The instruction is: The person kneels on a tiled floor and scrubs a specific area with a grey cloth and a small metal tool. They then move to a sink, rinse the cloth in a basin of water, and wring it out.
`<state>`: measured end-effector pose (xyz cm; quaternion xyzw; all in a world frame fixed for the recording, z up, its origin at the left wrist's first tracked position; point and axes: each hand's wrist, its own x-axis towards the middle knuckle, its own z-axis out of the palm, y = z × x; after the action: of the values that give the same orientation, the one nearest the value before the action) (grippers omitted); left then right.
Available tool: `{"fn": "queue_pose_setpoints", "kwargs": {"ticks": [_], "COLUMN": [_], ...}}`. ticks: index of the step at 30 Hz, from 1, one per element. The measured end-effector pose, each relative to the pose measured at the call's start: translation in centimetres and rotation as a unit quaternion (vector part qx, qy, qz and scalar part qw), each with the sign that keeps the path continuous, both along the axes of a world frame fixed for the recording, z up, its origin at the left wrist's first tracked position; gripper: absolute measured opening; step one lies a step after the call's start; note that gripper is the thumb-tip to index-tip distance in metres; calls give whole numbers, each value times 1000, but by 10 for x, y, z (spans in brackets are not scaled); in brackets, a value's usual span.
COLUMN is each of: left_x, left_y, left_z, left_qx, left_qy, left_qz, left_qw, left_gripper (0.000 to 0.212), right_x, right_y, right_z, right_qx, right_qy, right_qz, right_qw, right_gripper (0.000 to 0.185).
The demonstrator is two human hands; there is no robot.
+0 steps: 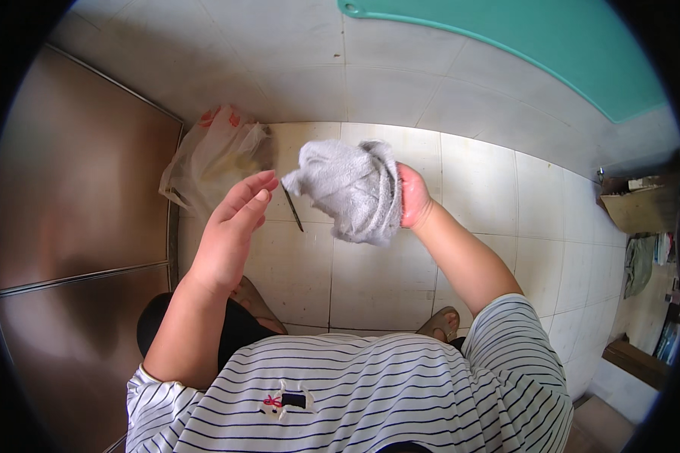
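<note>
A bunched grey cloth with a towel-like weave hangs in front of me above the tiled floor. My right hand grips it from the right side, and the folds hide most of the fingers. To the left of the cloth is my left hand, holding nothing. Its fingers point towards the cloth's left corner, with a small gap between, and the thumb lies in front of the fingers.
A clear plastic bag with red marks sits on the floor at the left, by a brown refrigerator-like cabinet. Near it lies a thin dark stick. A green board spans the upper right. An open cardboard box stands far right.
</note>
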<state>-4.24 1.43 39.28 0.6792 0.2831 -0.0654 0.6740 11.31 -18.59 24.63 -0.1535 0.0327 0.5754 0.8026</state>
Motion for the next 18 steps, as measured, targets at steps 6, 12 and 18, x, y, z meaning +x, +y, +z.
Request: {"fn": "queue_pose_setpoints", "kwargs": {"ticks": [6, 12, 18], "left_x": [-12, 10, -1], "left_y": [1, -36, -70], "left_z": [-17, -30, -34], "left_qx": [-140, -223, -81], "left_qy": [22, 113, 71], "left_qz": [91, 162, -81], "left_qw": [986, 955, 991], "left_gripper": [53, 64, 60], "right_x": [-2, -15, -69], "right_y": [8, 10, -3], "right_z": [4, 24, 89], "right_qx": [26, 62, -205], "right_qy": [30, 60, 57], "right_qz": [-12, -81, -111], "right_qw": [999, 993, 971], "right_gripper": [49, 50, 50]}}
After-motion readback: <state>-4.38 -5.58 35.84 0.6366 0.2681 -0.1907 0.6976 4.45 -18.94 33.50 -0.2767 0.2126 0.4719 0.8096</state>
